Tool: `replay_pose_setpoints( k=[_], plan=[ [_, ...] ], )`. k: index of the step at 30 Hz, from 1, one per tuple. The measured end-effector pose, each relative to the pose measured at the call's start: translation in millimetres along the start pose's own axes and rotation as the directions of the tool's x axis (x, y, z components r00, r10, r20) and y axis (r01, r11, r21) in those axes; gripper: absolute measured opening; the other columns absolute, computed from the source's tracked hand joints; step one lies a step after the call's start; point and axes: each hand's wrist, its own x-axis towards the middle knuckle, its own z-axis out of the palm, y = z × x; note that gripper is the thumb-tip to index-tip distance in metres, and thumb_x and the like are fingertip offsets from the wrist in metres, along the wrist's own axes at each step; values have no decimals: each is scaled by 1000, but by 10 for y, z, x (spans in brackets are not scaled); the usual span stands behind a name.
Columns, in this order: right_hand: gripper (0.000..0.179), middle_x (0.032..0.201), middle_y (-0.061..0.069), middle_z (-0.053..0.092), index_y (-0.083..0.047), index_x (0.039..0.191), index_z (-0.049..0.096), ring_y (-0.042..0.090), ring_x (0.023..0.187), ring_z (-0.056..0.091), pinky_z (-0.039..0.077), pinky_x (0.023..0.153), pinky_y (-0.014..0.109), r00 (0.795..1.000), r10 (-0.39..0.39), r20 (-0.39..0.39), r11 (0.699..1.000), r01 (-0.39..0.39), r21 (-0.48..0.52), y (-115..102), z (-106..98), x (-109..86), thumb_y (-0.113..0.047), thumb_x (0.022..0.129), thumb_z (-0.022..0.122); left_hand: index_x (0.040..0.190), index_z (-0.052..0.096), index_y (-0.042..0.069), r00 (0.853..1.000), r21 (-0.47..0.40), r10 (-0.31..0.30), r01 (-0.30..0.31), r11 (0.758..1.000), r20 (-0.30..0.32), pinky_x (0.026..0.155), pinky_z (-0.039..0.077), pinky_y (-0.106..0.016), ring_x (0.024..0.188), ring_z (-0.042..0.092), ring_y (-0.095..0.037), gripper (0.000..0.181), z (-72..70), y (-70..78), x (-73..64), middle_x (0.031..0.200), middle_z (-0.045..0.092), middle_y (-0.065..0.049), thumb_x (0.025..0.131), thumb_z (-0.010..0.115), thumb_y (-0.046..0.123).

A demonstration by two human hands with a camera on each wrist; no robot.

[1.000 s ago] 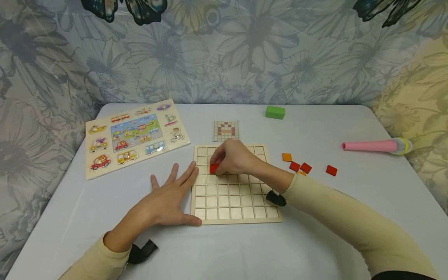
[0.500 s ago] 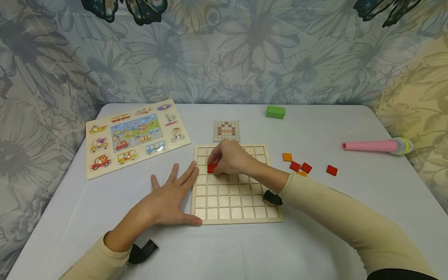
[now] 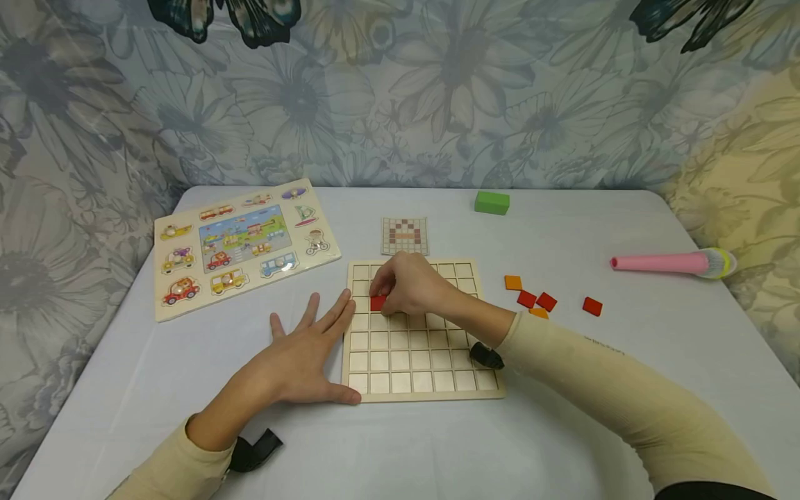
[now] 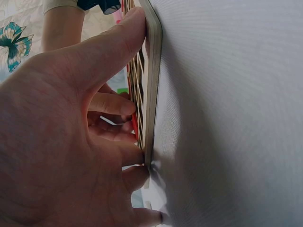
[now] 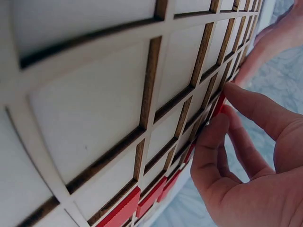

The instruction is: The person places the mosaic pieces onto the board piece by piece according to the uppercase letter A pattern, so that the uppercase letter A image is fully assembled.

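A wooden grid board [image 3: 431,382] lies on the white table. In the head view, my right hand [image 3: 409,283] is over its upper left part, with thumb and fingers pinching a square red tile [image 3: 378,303] low at a cell in the second row. The right wrist view has this red tile [image 5: 219,104] between the fingertips, and several more red tiles [image 5: 119,208] sit in cells along one side. My left hand [image 3: 303,361] spreads its fingers along the board's left edge, the thumb at the near left corner. The left wrist view shows the thumb [image 4: 118,42] touching the board's rim [image 4: 152,90].
Loose red tiles [image 3: 592,306] and orange tiles [image 3: 513,282] lie right of the board. A small pattern card [image 3: 405,236] is behind it. Further out are a vehicle puzzle [image 3: 246,243], a green block [image 3: 492,203] and a pink toy microphone [image 3: 671,262].
My right hand has shifted slightly left along the board with the red tile, then held almost still. The left hand has stayed in place.
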Motion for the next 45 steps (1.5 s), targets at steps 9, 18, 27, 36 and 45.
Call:
replay_pose_setpoints(
  k=[9, 18, 27, 36, 45],
  plan=[
    [25, 84, -1, 72, -14, 93, 83, 14, 78, 64, 54, 69, 26, 1000, -2, 7, 997, 2, 71, 87, -37, -59, -4, 72, 89, 169, 10, 18, 1000, -1, 3, -3, 1000, 7, 98, 2, -95, 160, 0, -48, 135, 15, 5, 10, 177, -2, 6, 70, 80, 78],
    [22, 89, -1, 75, -15, 99, 83, 14, 81, 69, 57, 76, 31, 999, -29, -13, 993, 31, 115, 206, -180, -235, -7, 78, 84, 169, 10, 19, 1000, 9, -6, 6, 1000, 5, 99, 2, -95, 161, -1, -45, 136, 23, 15, 11, 177, -3, 7, 68, 81, 77],
    [20, 95, 1, 76, -13, 102, 83, 17, 85, 69, 56, 78, 34, 998, -8, -60, 984, 18, 180, 349, -376, -544, -8, 83, 82, 169, 12, 18, 1000, 3, 6, -6, 1000, -7, 96, 3, -96, 160, 3, -48, 136, 12, 16, 6, 177, 0, 5, 69, 80, 79],
    [23, 105, 8, 77, -12, 107, 81, 22, 87, 66, 54, 79, 36, 994, 67, -88, 974, -46, 222, 567, -505, -833, -7, 84, 82, 169, 11, 18, 1000, -11, 7, -7, 1000, -1, 98, 0, -95, 160, -2, -46, 135, 18, 10, 1, 177, -2, 6, 70, 82, 74],
    [23, 96, 5, 73, -14, 107, 80, 21, 89, 64, 51, 75, 32, 981, 160, -106, 967, -135, 215, 778, -616, -1136, -8, 85, 81, 169, 12, 17, 1000, -21, 7, -7, 1000, 5, 97, -1, -96, 160, -2, -47, 134, -11, 5, 11, 177, -2, 5, 70, 82, 75]
  ],
)
